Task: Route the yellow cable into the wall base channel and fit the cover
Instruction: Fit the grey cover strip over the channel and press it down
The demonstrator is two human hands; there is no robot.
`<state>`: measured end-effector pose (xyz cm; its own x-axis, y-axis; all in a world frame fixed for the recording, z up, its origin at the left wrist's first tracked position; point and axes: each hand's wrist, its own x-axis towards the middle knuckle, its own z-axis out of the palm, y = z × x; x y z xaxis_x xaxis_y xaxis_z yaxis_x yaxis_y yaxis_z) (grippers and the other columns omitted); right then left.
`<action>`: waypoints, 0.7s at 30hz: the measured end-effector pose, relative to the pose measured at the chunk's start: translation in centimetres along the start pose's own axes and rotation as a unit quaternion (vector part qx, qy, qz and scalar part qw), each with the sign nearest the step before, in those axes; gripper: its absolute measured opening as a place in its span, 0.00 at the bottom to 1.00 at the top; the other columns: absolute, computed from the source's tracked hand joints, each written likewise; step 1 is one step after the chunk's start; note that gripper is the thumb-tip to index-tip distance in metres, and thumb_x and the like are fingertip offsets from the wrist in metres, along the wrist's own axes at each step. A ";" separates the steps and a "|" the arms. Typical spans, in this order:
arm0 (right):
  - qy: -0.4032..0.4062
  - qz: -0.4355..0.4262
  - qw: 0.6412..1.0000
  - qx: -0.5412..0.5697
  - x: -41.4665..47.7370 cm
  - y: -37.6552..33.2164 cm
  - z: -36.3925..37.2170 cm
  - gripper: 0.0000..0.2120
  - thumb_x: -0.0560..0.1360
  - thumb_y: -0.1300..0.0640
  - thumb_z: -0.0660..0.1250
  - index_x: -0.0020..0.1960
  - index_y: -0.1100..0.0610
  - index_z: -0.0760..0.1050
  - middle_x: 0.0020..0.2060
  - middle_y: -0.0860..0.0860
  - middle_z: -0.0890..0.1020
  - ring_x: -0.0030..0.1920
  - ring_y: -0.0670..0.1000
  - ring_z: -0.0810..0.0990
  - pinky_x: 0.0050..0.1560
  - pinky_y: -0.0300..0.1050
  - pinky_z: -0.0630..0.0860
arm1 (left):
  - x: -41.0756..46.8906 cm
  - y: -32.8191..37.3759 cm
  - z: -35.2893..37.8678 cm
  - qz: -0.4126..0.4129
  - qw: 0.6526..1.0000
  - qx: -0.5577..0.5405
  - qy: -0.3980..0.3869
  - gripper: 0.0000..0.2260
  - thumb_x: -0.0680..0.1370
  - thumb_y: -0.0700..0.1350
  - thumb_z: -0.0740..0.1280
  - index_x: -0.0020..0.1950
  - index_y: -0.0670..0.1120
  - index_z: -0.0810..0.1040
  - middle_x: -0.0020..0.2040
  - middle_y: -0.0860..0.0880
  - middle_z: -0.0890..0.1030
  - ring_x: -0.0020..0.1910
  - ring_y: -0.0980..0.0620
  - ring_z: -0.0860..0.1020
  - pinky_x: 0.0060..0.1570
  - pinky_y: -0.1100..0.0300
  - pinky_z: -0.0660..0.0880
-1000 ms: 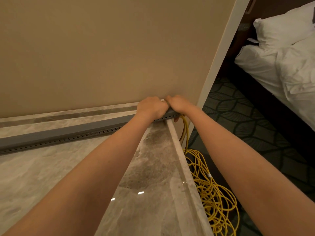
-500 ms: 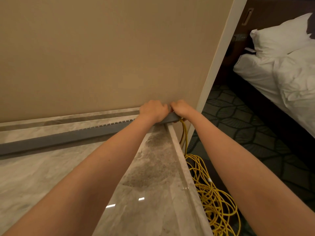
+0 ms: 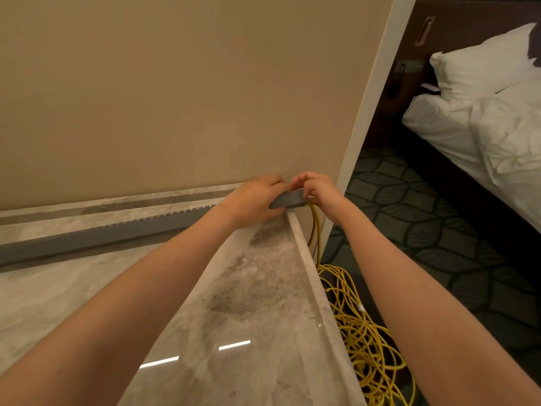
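Observation:
A long grey slotted channel (image 3: 123, 234) lies along the foot of the beige wall on the marble surface. At its right end a grey cover piece (image 3: 288, 199) is lifted and tilted. My left hand (image 3: 254, 200) holds this end from the left, and my right hand (image 3: 317, 190) grips it from the right. The yellow cable (image 3: 314, 227) comes out under the right end, drops past the marble edge and lies in a loose tangled pile (image 3: 366, 332) on the carpet. Whether cable lies inside the channel is hidden.
The marble slab (image 3: 248, 303) ends at a raised edge on the right. A white wall corner trim (image 3: 369, 112) stands just right of my hands. Beyond it are patterned dark carpet (image 3: 439, 230) and a bed (image 3: 483, 118) with white linen and a pillow.
The channel's right end has come up off the marble and tilted between my hands. Both hands shifted slightly right and up. The slotted row along the channel now shows on top.

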<state>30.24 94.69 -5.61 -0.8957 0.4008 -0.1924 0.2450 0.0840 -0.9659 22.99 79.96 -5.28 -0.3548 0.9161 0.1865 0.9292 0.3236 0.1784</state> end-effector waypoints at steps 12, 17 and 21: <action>0.046 -0.049 0.993 -0.096 -1.0 1.9 -0.1 0.19 0.73 0.71 0.66 0.64 0.67 0.71 0.59 0.61 0.77 0.61 0.57 0.76 0.52 0.34 0.72 | 0.8 0.5 -1.6 -0.044 0.995 0.028 -0.089 0.15 0.79 0.45 0.63 0.64 0.43 0.75 0.58 0.44 0.73 0.55 0.45 0.74 0.49 0.60 0.67; 0.054 -0.052 0.990 -0.118 -0.6 1.5 -0.9 0.17 0.71 0.73 0.67 0.59 0.70 0.73 0.48 0.56 0.76 0.50 0.51 0.73 0.31 0.20 0.71 | 1.7 1.5 -1.6 -0.047 0.989 0.084 -0.111 0.15 0.79 0.44 0.61 0.64 0.40 0.73 0.59 0.41 0.72 0.56 0.42 0.74 0.55 0.51 0.72; 0.054 -0.055 0.986 -0.146 -0.5 1.5 -1.5 0.15 0.71 0.72 0.68 0.57 0.68 0.75 0.47 0.56 0.77 0.50 0.50 0.73 0.30 0.18 0.69 | 1.7 2.5 -1.1 -0.053 0.989 0.109 -0.087 0.15 0.80 0.43 0.60 0.64 0.39 0.71 0.60 0.40 0.71 0.56 0.40 0.74 0.53 0.50 0.71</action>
<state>31.63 95.95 -6.75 -0.8822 0.4678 -0.0546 0.2593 0.3855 -0.8855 24.60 82.09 -3.44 -0.4461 0.8950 0.0051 0.8946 0.4460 -0.0282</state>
